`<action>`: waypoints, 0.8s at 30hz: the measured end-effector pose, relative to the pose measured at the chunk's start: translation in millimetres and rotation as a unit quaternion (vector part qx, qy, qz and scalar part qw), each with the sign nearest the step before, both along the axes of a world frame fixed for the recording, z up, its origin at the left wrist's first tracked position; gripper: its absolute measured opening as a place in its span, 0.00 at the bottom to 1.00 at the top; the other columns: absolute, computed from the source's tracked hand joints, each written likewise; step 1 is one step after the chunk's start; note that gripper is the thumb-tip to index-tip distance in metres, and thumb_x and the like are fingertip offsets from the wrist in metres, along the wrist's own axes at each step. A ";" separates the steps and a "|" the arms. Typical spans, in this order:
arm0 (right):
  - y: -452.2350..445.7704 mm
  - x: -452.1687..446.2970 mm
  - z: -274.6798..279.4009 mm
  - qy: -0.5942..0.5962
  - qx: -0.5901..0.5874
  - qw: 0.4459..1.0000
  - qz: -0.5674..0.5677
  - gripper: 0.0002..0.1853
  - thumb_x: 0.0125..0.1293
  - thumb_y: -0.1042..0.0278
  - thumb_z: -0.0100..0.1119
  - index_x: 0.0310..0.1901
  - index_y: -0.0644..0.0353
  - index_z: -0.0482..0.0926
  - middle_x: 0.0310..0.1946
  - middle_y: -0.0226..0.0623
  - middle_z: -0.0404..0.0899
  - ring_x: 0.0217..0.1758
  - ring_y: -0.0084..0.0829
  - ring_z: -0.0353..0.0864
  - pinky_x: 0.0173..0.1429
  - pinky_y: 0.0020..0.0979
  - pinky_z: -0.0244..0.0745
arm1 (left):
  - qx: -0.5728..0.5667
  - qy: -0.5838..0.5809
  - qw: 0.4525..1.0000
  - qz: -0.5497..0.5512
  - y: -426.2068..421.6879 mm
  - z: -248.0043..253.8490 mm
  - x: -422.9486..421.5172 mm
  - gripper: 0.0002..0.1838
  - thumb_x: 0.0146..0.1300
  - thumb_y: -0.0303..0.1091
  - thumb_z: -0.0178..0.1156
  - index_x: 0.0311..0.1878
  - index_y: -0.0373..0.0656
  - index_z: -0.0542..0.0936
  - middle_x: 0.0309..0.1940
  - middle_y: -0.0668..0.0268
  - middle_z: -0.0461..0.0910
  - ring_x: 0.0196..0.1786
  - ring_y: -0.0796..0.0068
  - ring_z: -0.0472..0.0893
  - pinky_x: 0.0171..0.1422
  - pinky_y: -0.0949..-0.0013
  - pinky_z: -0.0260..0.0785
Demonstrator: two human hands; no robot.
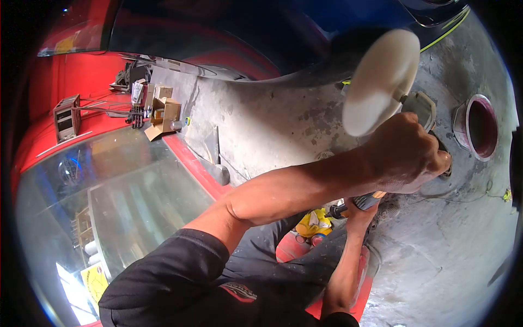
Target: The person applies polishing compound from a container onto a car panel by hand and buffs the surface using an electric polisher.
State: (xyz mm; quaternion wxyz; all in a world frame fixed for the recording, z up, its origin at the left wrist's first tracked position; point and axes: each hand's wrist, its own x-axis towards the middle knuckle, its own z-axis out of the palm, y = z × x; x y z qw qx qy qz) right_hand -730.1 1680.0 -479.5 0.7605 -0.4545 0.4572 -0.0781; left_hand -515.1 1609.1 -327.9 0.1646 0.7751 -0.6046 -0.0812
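My left hand (411, 150) clasps the polisher (419, 107) behind its white pad (381, 82); my right hand (362, 213) seems closed round its handle (368, 200).

Counting now: two bare hands, one upper hand (408, 155) and one lower hand (362, 213). Two black sleeves (169, 272), one polisher (418, 109), one white round pad (382, 82)! Over there, one open cardboard box (171, 111), one round bucket (461, 128), and one dark-blue car body (218, 35).
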 end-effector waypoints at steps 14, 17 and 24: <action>130.2 -53.4 65.7 0.002 -0.039 0.993 0.114 0.38 0.48 0.68 0.81 0.60 0.67 0.70 0.51 0.46 0.82 0.53 0.37 0.83 0.60 0.37 0.77 | 0.015 0.067 0.998 0.010 161.9 100.0 -8.4 0.12 0.42 0.41 0.65 0.30 0.48 0.77 0.20 0.73 0.65 0.21 0.71 0.71 0.31 0.66 0.66; 129.9 -44.9 92.7 0.016 -0.031 0.993 0.113 0.39 0.47 0.68 0.82 0.60 0.68 0.71 0.48 0.48 0.84 0.52 0.38 0.85 0.58 0.37 0.78 | -0.015 0.074 0.997 0.020 175.1 126.1 -1.9 0.10 0.38 0.38 0.62 0.27 0.48 0.74 0.18 0.73 0.64 0.20 0.73 0.69 0.31 0.67 0.65; 110.1 -28.7 118.1 -0.003 -0.018 0.998 0.060 0.40 0.46 0.67 0.84 0.60 0.67 0.71 0.46 0.48 0.86 0.50 0.38 0.87 0.55 0.38 0.79 | -0.038 0.070 0.997 -0.009 158.1 153.9 22.6 0.10 0.50 0.41 0.63 0.28 0.46 0.76 0.19 0.72 0.68 0.19 0.70 0.70 0.33 0.66 0.70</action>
